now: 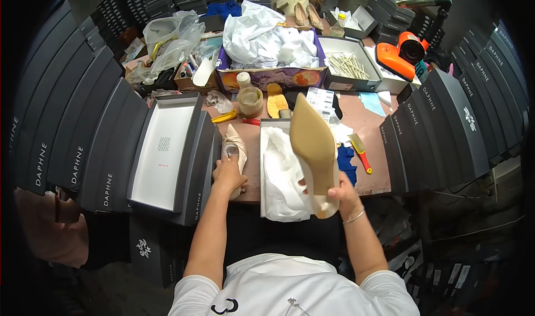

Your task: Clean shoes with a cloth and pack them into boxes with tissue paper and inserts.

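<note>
My right hand (344, 196) grips a pointed shoe (314, 149) by its heel end and holds it up over an open shoe box. The tan sole faces me and the toe points away. To the left, my left hand (227, 175) is closed around its mate, a cream pointed shoe (234, 143) with a pleated upper, at the table's front edge. White tissue paper (280, 171) fills the open shoe box (264, 199) between my hands, partly hidden by the raised shoe.
An upturned box lid (167, 154) leans at left. Stacked dark shoe boxes (434, 129) wall both sides. Behind stand a purple carton (267, 81) of white paper, a glue bottle (250, 101) and a tray of white sticks (346, 65). A yellow-red brush (361, 153) lies at right.
</note>
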Demonstrator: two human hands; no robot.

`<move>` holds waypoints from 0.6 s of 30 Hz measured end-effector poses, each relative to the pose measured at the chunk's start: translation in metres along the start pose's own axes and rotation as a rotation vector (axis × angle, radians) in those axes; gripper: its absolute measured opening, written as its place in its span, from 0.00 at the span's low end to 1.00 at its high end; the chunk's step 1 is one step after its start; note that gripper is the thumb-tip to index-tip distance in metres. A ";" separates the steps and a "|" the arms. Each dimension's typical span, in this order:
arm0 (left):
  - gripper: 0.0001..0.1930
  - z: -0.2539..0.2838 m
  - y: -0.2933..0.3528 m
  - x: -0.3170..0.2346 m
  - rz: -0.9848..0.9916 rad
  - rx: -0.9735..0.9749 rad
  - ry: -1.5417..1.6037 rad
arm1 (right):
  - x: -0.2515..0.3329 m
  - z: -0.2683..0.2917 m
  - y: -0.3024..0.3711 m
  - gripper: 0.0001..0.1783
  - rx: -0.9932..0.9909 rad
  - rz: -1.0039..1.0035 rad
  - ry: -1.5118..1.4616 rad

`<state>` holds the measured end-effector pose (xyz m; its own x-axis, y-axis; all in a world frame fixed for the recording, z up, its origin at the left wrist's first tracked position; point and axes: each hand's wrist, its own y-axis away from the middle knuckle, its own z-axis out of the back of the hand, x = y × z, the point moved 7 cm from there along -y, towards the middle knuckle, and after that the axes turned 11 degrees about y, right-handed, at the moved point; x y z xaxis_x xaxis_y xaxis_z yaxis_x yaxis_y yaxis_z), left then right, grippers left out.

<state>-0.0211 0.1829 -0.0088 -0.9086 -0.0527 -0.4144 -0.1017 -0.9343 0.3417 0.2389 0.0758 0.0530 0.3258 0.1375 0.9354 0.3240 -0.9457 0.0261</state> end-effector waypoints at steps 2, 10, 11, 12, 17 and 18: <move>0.33 0.002 0.003 -0.002 -0.011 -0.076 -0.015 | -0.012 -0.010 0.001 0.47 0.012 0.010 -0.114; 0.47 0.041 0.092 -0.019 -0.424 0.124 1.386 | -0.034 -0.010 -0.003 0.45 0.048 -0.042 -0.146; 0.47 0.031 0.099 -0.026 -0.422 0.261 1.547 | -0.031 -0.014 -0.007 0.40 0.043 -0.011 -0.148; 0.48 0.021 0.107 -0.035 -0.422 0.402 1.704 | -0.038 -0.016 -0.011 0.39 0.021 -0.053 -0.079; 0.44 -0.005 0.117 -0.051 -0.390 0.633 1.967 | -0.055 -0.003 -0.024 0.35 -0.233 -0.034 0.630; 0.44 -0.009 0.119 -0.047 -0.377 0.653 1.973 | -0.047 -0.004 -0.024 0.37 -0.340 0.151 0.742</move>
<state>0.0127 0.0713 0.0436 0.6658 -0.5583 -0.4950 -0.6237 -0.7805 0.0413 0.2120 0.0910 0.0100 -0.3647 -0.1155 0.9239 -0.0012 -0.9922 -0.1246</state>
